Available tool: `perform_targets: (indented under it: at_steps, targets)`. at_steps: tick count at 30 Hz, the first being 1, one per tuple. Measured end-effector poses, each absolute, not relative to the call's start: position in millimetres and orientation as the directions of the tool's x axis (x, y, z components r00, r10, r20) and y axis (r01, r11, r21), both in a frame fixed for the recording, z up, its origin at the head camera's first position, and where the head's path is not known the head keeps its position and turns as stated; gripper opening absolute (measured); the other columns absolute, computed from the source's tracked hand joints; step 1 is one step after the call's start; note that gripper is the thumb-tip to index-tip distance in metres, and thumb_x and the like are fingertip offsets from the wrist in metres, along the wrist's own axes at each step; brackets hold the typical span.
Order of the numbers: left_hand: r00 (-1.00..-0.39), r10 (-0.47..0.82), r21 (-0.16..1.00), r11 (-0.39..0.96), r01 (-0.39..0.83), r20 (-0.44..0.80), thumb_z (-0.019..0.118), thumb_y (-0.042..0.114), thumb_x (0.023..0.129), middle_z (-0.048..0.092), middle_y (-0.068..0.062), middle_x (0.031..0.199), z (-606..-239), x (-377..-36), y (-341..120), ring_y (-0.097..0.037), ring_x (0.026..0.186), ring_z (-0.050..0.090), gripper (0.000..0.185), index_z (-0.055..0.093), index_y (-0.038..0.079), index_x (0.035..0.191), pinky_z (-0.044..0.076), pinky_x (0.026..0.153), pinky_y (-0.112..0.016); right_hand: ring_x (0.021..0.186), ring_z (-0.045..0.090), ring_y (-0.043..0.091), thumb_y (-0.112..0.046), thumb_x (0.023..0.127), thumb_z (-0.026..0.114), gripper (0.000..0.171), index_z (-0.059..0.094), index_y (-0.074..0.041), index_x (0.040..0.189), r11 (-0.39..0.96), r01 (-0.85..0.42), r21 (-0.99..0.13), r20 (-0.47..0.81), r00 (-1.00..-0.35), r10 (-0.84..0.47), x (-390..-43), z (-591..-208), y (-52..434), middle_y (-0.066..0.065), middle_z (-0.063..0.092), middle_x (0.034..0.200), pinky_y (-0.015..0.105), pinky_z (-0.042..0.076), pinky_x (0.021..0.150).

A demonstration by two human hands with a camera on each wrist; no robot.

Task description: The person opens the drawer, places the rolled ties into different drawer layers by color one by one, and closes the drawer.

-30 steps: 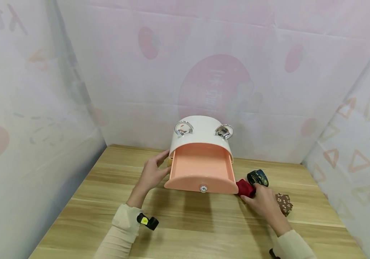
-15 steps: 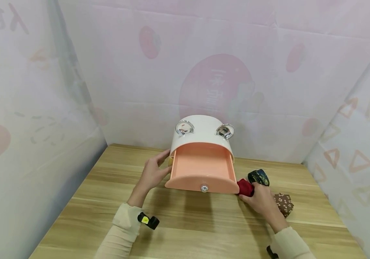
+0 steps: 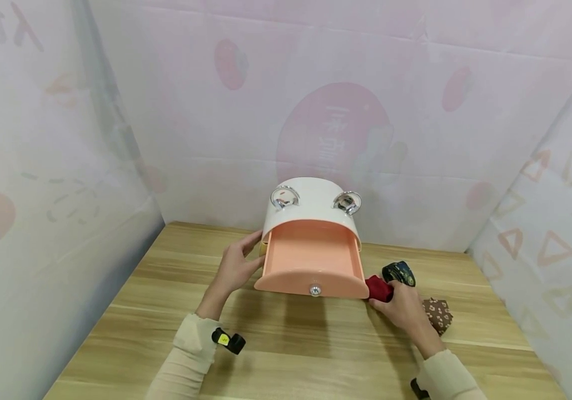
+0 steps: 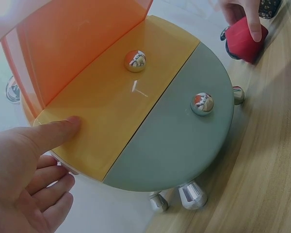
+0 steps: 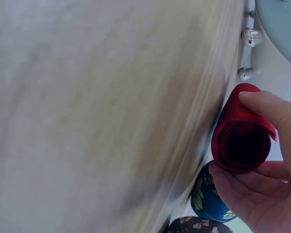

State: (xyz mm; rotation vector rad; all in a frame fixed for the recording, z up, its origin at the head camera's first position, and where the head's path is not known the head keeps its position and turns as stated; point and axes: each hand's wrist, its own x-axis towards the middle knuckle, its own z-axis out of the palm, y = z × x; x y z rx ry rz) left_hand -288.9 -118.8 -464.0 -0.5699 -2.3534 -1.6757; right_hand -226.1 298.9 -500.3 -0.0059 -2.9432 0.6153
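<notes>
Head view: left hand (image 3: 235, 266) resting vs. left side of drawer unit (image 3: 311, 203), fingers fairly straight, thumb toward pulled-out peach drawer (image 3: 311, 258). Left wrist view: thumb (image 4: 56, 133) pressing yellow drawer front (image 4: 116, 102), other fingers loosely bent below it, gripping nothing. Right hand (image 3: 403, 311) clamped on red fabric roll (image 3: 379, 289), roll touching right end of peach drawer front, down on wooden table (image 3: 286, 333). Right wrist view: thumb (image 5: 276, 114) across top of roll (image 5: 242, 141), fingers curled under, roll's open end facing camera. Hands well apart, drawer between.

Outward from right hand: dark blue patterned roll (image 3: 399, 272) just behind red one, touching it in right wrist view (image 5: 208, 196); brown flowered roll (image 3: 438, 314) just right of hand. Drawer unit w/ white curved top, two chrome rings (image 3: 284, 198) on it, chrome knob (image 3: 314, 290) on peach front. Left wrist view: grey-green drawer front (image 4: 184, 136) next to yellow, each w/ chrome knob, chrome feet (image 4: 191, 194) on table. Cream sleeves on both arms, black wrist cam (image 3: 228, 341) on left. Pale pink printed sheeting (image 3: 336, 128) walling in table at back & sides.
</notes>
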Motion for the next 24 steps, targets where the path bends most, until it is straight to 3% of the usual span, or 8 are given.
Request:
perform_targets:
  at_steps: [13,24]
  targets:
    - [-0.906,0.192,0.863,0.285,0.418,0.376,0.082,0.010,0.094,0.056,-0.020,0.155,-465.1,-289.9,-120.8,-0.037,0.148,0.051,0.066,0.053,0.002,0.153,0.043,0.124,-0.051,0.079,0.065,0.024,-0.037,0.085,0.088,0.066,0.066,0.012,0.123,0.918,-0.027,-0.397,0.111,-0.994,0.019,-230.0,-483.7,294.1,0.019,0.073,0.096,0.032,0.056,0.061]
    - [-0.907,0.198,0.865,0.282,0.415,0.371,0.082,0.009,0.093,0.056,-0.020,0.156,-465.3,-291.2,-117.0,-0.037,0.148,0.051,0.067,0.054,0.002,0.153,0.043,0.124,-0.049,0.075,0.065,0.025,-0.035,0.084,0.089,0.059,0.069,0.009,0.118,0.919,-0.083,-0.386,0.166,-0.986,-0.020,-232.2,-449.1,298.5,0.018,0.073,0.092,0.031,0.054,0.058]
